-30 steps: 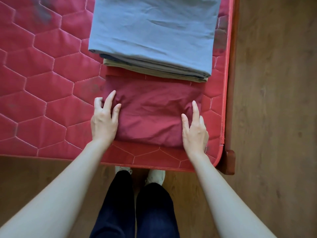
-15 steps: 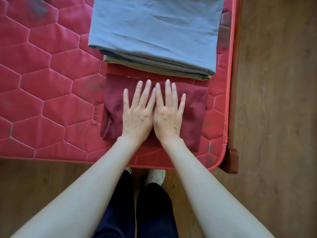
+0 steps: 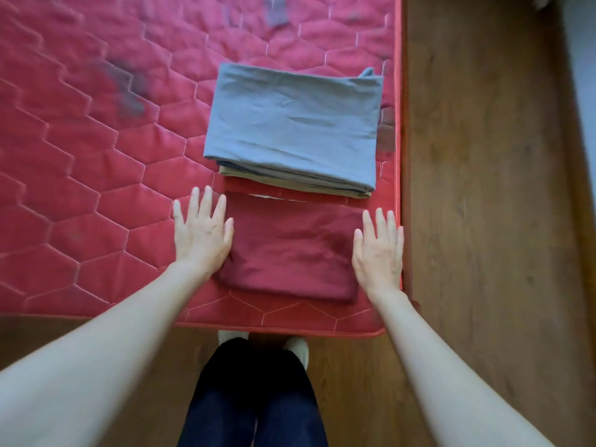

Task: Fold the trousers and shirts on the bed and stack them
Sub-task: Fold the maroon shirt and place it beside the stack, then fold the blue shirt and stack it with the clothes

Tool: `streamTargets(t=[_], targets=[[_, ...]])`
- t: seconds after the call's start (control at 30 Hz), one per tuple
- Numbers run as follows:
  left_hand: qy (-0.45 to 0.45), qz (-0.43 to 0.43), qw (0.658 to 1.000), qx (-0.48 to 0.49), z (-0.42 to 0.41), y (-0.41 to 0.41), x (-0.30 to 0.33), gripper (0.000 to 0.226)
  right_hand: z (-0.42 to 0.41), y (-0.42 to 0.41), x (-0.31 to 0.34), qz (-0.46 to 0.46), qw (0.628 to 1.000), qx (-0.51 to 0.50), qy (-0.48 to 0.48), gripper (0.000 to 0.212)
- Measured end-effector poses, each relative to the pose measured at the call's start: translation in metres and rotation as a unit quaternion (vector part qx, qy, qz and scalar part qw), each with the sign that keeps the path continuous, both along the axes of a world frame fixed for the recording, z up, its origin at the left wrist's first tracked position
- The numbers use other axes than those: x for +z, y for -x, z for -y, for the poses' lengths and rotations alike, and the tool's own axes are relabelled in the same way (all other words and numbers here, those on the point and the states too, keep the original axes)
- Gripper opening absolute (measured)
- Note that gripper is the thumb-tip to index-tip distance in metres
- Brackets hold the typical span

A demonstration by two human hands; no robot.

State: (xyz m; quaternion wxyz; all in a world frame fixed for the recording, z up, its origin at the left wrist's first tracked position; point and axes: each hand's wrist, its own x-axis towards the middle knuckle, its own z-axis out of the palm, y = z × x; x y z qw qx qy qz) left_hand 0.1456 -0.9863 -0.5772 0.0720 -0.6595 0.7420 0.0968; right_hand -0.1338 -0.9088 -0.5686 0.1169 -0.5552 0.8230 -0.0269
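1 head-worn wide-angle view looks steeply down from standing height over the bed (image 3: 96,188) corner.

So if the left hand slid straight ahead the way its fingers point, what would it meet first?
Probably only bare mattress: the left hand points up the bed, passing just left of the stack. It might brush the stack's near corner.

1. A folded maroon garment (image 3: 290,250) lay near the corner of the red mattress (image 3: 96,188).
2. The left hand (image 3: 202,235) and right hand (image 3: 379,250) flanked it, fingers straight.
3. A stack of folded clothes (image 3: 295,130) sat just beyond.
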Motion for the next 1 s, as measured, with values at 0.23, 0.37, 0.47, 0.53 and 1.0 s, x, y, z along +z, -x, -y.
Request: streamTargets(t=[0.23, 0.37, 0.47, 0.53, 1.0], targets=[[0.111, -0.057, 0.992, 0.017, 0.006, 0.006, 0.201, 0.033, 0.058, -0.047, 0.197, -0.019, 0.983, 0.162, 0.084, 0.04], [0.21, -0.07, 0.975, 0.004, 0.004, -0.011, 0.318, 0.035, 0.074, -0.072, 0.311, 0.02, 0.969, 0.173, 0.176, 0.038], [0.26, -0.079, 0.962, 0.027, 0.001, -0.036, 0.395, 0.039, 0.077, -0.098, 0.383, 0.042, 0.952, 0.196, 0.232, 0.037], [0.29, -0.089, 0.951, 0.052, -0.006, -0.058, 0.437, 0.04, 0.077, -0.121, 0.422, 0.047, 0.941, 0.221, 0.253, 0.038], [0.348, -0.081, 0.921, 0.152, -0.076, -0.304, 0.543, 0.04, 0.051, -0.368, 0.525, 0.093, 0.884, 0.341, 0.305, 0.034]])
